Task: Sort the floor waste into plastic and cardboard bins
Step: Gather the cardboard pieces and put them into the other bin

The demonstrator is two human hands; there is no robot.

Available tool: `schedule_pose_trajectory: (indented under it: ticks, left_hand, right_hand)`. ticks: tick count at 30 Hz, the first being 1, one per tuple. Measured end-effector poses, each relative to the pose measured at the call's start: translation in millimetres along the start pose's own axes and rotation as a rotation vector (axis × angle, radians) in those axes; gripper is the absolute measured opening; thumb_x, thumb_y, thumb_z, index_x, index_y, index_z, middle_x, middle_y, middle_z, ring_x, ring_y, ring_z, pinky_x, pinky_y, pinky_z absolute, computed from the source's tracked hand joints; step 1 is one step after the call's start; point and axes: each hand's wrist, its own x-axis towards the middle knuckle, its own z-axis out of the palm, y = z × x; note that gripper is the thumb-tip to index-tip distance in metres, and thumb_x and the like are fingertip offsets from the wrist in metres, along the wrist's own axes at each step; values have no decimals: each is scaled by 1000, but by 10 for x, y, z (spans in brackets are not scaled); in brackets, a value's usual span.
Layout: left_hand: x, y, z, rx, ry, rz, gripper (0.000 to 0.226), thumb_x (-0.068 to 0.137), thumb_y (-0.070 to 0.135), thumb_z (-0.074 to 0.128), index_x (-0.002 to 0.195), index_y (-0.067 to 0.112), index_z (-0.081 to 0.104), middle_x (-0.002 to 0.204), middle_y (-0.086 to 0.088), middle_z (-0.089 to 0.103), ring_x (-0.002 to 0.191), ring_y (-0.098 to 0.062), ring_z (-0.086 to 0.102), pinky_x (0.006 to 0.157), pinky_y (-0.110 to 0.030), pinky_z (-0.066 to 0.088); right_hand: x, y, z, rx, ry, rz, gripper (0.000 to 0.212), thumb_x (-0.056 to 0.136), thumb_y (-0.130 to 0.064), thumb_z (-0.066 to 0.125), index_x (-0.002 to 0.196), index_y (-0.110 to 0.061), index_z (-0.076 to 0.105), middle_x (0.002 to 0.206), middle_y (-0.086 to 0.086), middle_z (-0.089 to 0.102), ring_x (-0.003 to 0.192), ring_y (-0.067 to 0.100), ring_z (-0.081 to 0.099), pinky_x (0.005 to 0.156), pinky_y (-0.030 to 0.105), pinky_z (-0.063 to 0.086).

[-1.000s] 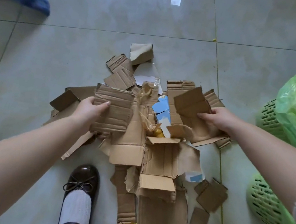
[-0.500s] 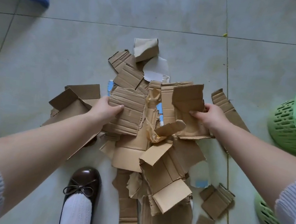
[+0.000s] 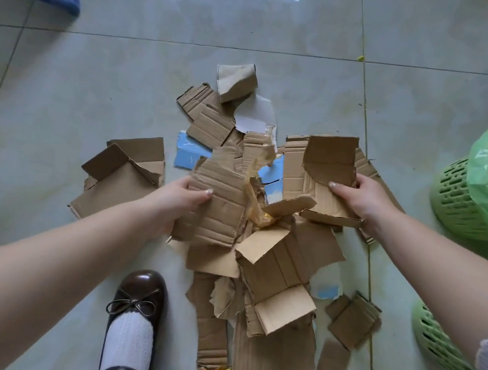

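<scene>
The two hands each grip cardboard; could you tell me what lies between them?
In the head view, between left hand and right hand: corrugated cardboard pieces, a crumpled tan plastic strip and blue printed scraps.

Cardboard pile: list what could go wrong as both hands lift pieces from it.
1. Brownish tape strung between the pieces in the left hand and right hand could drag neighbouring scraps along.
2. The right hand's stacked cardboard may slip apart.
3. Plastic tape might end up with the cardboard.
</scene>
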Motion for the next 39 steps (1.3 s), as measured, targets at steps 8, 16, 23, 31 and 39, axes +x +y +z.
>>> schedule_pose_trajectory:
  ticks: [8, 16, 23, 31, 39]
  left_hand:
    - [-18, -28, 297, 300, 171, 195, 31, 90, 25, 59, 119, 19, 53, 112, -4, 62, 102, -21, 60, 90, -40, 51]
    - [-150, -6, 41, 220, 254, 364, 23, 87, 23, 62, 110, 17, 61, 105, -2, 68, 98, -19, 65, 90, -42, 52]
    - [-88, 242, -322, 41, 355, 375, 24, 88, 30, 61, 111, 26, 56, 112, -4, 64, 102, -26, 62, 90, -50, 51]
    - [148, 622, -196, 16, 334, 427, 32, 90, 28, 59, 121, 23, 52, 114, -4, 62, 104, -25, 60, 84, -41, 52]
    - [111, 949, 66, 84, 389, 558, 21, 89, 24, 59, 109, 27, 56, 109, -1, 63, 102, -21, 61, 90, -42, 52]
  right_hand:
    - [-71, 34, 33, -11, 2, -26, 21, 85, -16, 66, 105, -18, 59, 85, -6, 61, 74, 9, 58, 60, 23, 45]
    - [-96, -86, -136, 210, -27, 16, 20, 86, -14, 64, 106, -14, 61, 92, 4, 66, 80, 20, 66, 71, 35, 55]
    - [-13, -158, -666, 84, 156, -15, 33, 85, -22, 66, 114, -7, 61, 111, 12, 66, 97, 27, 64, 93, 40, 50]
    - [230, 253, -734, -666, 57, 31, 31, 81, -42, 67, 98, -15, 65, 102, 11, 67, 93, 29, 60, 78, 33, 46]
    - [211, 283, -590, -513, 141, -53, 50, 74, -32, 77, 113, -11, 53, 97, 8, 63, 97, 29, 59, 70, 30, 38]
